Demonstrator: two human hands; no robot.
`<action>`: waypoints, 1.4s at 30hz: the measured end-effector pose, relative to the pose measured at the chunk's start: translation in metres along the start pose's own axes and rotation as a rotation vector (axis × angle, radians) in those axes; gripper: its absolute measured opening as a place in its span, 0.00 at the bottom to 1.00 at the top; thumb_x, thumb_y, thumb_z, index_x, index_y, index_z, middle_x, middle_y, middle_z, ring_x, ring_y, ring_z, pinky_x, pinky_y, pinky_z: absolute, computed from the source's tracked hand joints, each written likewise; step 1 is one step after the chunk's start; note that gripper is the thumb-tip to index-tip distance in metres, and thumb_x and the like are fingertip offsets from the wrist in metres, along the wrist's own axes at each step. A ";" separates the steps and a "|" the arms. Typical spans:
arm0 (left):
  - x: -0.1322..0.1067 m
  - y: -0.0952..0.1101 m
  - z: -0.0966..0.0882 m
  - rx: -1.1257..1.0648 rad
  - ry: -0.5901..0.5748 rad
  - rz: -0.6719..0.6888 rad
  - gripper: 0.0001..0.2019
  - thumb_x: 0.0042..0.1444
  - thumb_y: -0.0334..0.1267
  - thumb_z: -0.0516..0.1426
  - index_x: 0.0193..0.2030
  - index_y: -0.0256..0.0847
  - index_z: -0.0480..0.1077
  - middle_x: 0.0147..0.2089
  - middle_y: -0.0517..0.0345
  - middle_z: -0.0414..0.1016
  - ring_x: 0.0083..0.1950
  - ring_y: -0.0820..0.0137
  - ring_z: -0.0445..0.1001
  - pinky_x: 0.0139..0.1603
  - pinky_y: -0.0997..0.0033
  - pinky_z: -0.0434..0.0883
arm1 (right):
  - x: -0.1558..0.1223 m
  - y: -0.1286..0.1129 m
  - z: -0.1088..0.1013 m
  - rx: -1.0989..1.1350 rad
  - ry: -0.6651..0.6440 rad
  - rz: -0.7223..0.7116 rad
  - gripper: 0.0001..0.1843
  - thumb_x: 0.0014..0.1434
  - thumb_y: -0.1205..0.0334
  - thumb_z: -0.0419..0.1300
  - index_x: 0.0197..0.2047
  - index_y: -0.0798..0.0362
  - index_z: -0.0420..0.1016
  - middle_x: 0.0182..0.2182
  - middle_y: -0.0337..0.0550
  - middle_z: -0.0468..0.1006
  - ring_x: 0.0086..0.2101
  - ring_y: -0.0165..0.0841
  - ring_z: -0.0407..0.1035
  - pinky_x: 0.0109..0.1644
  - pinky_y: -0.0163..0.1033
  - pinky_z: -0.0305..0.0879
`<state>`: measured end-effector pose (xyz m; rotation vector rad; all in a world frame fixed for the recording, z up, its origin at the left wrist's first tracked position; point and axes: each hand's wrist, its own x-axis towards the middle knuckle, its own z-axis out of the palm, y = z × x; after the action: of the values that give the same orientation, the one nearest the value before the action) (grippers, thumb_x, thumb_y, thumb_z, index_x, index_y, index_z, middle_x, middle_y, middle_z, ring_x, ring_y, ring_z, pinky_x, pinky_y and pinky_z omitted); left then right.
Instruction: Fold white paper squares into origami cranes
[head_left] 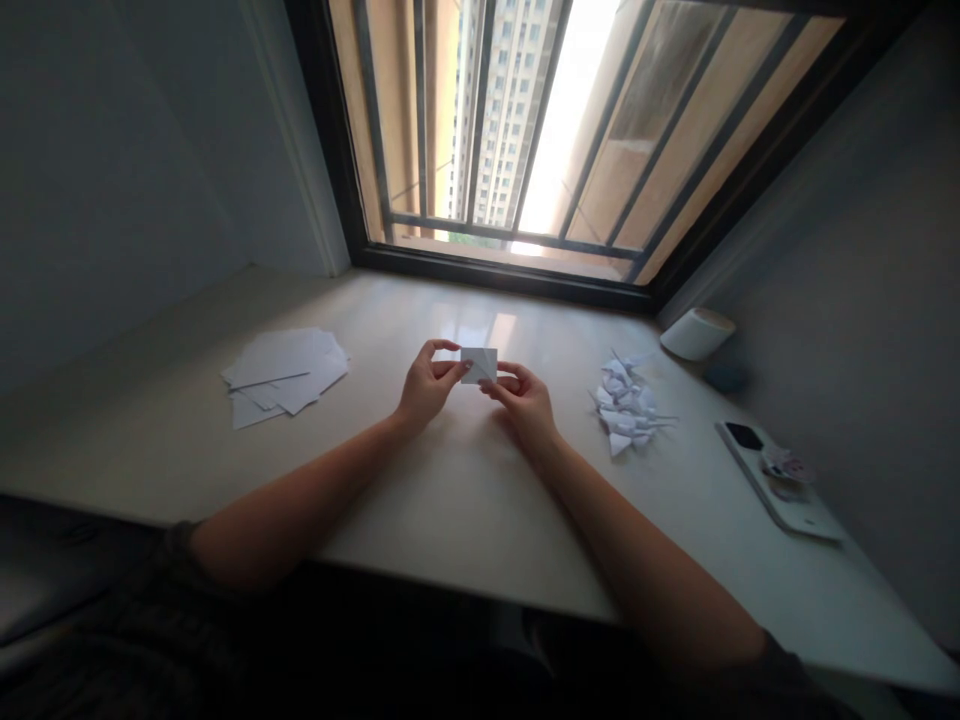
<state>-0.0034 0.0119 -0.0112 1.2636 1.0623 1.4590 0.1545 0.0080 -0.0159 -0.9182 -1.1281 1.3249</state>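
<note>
A small folded piece of white paper [480, 363], roughly square with a slanting crease, is held up between my two hands above the white table [450, 500]. My left hand [433, 380] pinches its left edge between thumb and fingers. At the lower right corner, my right hand [523, 395] grips the same paper with thumb and fingertips. Off to the left lies a loose stack of white paper sheets [289, 365]. A heap of folded white paper pieces [628, 405] with pointed ends sits to the right of my right hand.
A white rounded object [697, 333] stands at the back right, with a dark round thing [726, 375] beside it. Nearer the right edge lies a phone [776, 490] with a grip on its back. Behind the table is a barred window [510, 240].
</note>
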 end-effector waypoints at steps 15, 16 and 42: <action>-0.003 0.003 -0.001 0.028 -0.100 0.055 0.20 0.47 0.42 0.66 0.45 0.36 0.70 0.35 0.53 0.80 0.36 0.66 0.79 0.40 0.67 0.74 | 0.000 0.006 0.000 -0.059 -0.006 -0.051 0.20 0.40 0.48 0.72 0.31 0.51 0.77 0.25 0.39 0.80 0.26 0.32 0.73 0.36 0.41 0.72; -0.002 0.002 -0.001 0.026 -0.082 0.054 0.19 0.46 0.42 0.66 0.43 0.36 0.71 0.34 0.53 0.80 0.35 0.67 0.79 0.39 0.67 0.74 | 0.000 0.006 0.000 -0.074 -0.015 -0.049 0.20 0.41 0.47 0.71 0.32 0.52 0.77 0.25 0.40 0.81 0.26 0.33 0.74 0.35 0.41 0.72; 0.003 0.005 0.001 -0.094 -0.042 0.006 0.15 0.42 0.42 0.68 0.33 0.37 0.70 0.33 0.57 0.79 0.35 0.69 0.77 0.40 0.68 0.72 | -0.002 0.005 0.001 -0.187 -0.044 -0.096 0.19 0.49 0.42 0.65 0.29 0.51 0.73 0.24 0.40 0.78 0.26 0.32 0.72 0.34 0.39 0.69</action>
<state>-0.0035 0.0135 -0.0055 1.2260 0.9517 1.4643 0.1525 0.0064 -0.0208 -0.9611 -1.3304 1.1808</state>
